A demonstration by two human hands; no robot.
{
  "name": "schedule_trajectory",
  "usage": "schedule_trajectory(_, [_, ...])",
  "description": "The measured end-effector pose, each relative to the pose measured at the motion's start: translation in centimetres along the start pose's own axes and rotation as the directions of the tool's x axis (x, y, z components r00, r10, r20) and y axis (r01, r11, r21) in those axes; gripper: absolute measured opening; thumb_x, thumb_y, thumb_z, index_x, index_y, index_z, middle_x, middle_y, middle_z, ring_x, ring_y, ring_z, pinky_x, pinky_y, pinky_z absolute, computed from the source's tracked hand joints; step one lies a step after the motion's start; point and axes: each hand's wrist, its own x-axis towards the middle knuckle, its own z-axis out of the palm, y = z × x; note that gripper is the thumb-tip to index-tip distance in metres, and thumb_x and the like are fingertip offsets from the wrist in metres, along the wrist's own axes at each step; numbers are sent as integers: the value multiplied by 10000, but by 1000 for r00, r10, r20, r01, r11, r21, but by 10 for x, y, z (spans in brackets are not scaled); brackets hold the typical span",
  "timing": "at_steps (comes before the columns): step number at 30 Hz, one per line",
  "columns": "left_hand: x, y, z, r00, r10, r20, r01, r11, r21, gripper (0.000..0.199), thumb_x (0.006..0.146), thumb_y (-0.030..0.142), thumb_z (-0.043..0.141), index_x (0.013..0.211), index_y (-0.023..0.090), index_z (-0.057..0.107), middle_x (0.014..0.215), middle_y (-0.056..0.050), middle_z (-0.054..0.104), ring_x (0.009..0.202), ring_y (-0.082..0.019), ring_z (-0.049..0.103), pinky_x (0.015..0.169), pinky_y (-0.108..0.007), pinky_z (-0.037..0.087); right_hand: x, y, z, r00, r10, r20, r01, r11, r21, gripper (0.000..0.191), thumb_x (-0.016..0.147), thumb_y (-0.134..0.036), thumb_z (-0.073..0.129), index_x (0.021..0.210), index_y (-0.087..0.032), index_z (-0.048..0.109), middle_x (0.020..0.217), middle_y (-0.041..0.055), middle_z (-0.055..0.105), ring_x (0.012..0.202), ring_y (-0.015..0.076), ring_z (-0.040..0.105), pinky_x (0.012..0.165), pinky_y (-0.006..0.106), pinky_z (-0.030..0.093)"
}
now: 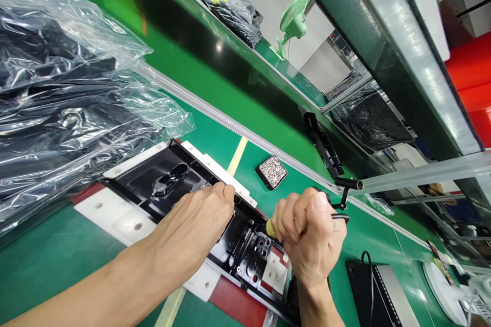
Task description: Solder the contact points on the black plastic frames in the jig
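A long black plastic panel (146,182) lies in a fixture with white blocks (126,217) and red parts on the green bench. My left hand (203,214) presses down on the middle of the panel, its fingers bent and their tips hidden under it. Over the panel's right part, my right hand (310,230) is wrapped round a black tool (340,217), with a bit of yellow showing at the lower side of the fist. Just past the hands sits a small black box filled with speckled pieces (273,171).
Plastic-bagged black parts (69,92) lie at the left. Behind the bench edge rail runs a green belt (184,56) with a black part (322,145) on it. A black and grey device (379,294) with a cable rests at right. A metal beam (383,46) crosses overhead.
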Motion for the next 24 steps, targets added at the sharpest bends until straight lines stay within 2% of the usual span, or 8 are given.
schedule_trajectory(8, [-1, -3, 7, 993, 39, -110, -38, 999, 17, 197, 903, 35, 444, 828, 217, 449, 755, -15, 534, 528, -174, 520, 473, -321, 217, 1, 0, 1, 1000, -12, 3, 12, 1000, 0, 537, 1033, -393, 563, 572, -206, 360, 467, -66, 313, 400, 64, 268, 375, 203, 242])
schedule_trajectory(15, [0, -3, 7, 995, 16, -103, -16, 1000, -5, 194, 965, 79, 414, 846, 181, 530, 778, -46, 589, 504, -159, 528, 478, -319, 292, 1, 0, 2, 1000, -9, 0, 9, 1000, 3, 529, 1034, -384, 555, 575, -208, 360, 465, -61, 317, 395, 68, 264, 366, 213, 233])
schedule_trajectory(24, [-1, -2, 4, 994, 14, -110, -20, 998, -55, 172, 963, 117, 448, 833, 183, 539, 752, -43, 589, 507, -156, 529, 501, -303, 355, 0, -1, 1, 1000, 19, -6, -19, 1000, 6, 537, 1050, -415, 519, 582, -212, 353, 461, -57, 324, 396, 78, 277, 374, 231, 252])
